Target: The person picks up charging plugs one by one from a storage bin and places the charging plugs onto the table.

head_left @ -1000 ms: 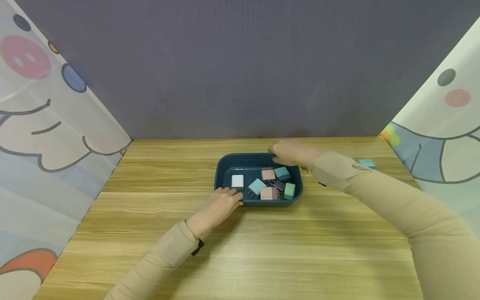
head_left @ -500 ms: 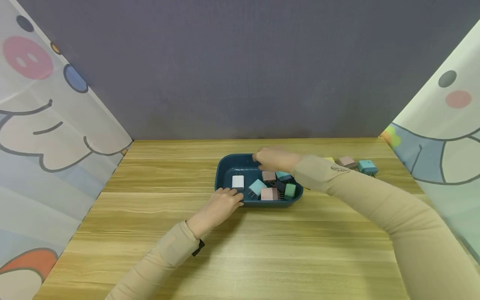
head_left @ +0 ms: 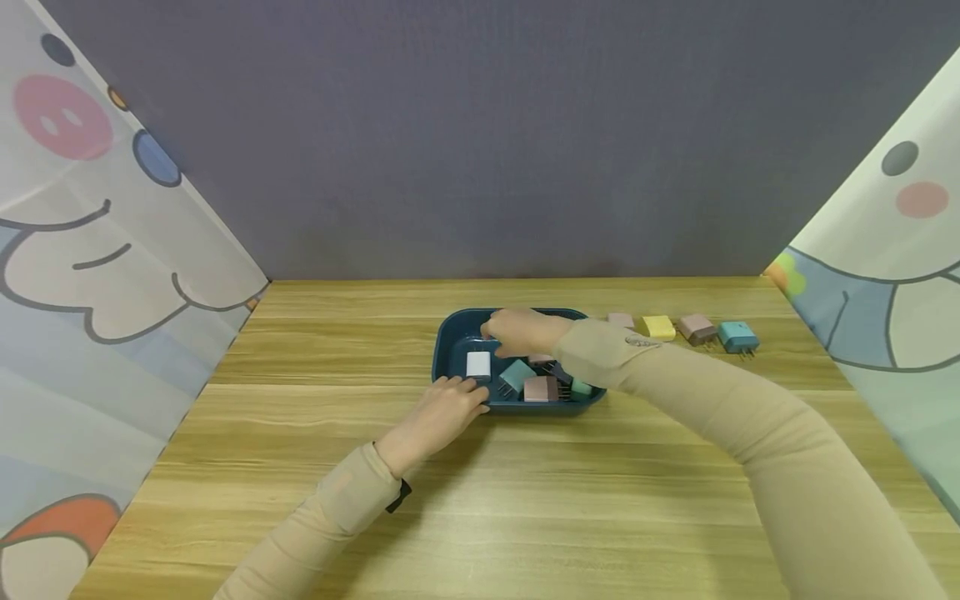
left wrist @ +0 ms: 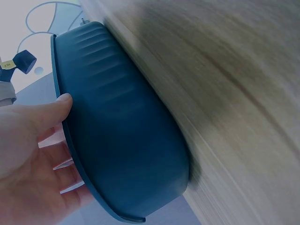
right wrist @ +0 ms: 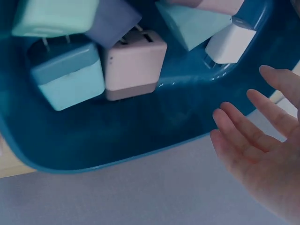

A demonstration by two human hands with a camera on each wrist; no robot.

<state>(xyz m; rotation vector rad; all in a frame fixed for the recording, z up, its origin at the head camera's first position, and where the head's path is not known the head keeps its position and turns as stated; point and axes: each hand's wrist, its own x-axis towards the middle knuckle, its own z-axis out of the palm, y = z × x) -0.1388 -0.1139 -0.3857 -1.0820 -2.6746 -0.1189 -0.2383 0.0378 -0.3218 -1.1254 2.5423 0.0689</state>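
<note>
My left hand point(head_left: 442, 408) grips the near-left rim of a dark blue plastic bin point(left wrist: 117, 122), thumb outside the wall and fingers over the rim. Above the bin's far side is my right hand point(right wrist: 262, 140), fingers apart and loosely extended, with nothing held. Several plug chargers lie in the bin: a white one point(head_left: 478, 364) at the left, a light blue one point(head_left: 516, 376), a pink one point(head_left: 541, 388), and, in the right wrist view, a green one point(right wrist: 55, 16) and a two-tone blue one point(right wrist: 68, 75). My right forearm hides part of the bin's right side.
Right of the bin, a row of chargers stands on the wooden table point(head_left: 480, 500): pink point(head_left: 621, 321), yellow point(head_left: 658, 327), pink-brown point(head_left: 697, 329) and blue point(head_left: 738, 336). A grey panel point(head_left: 480, 150) rises behind; printed cloth walls stand at both sides.
My right hand has moved left from the bin's far right corner to over its middle, uncovering the row of chargers on the table. The left hand stays at the rim.
</note>
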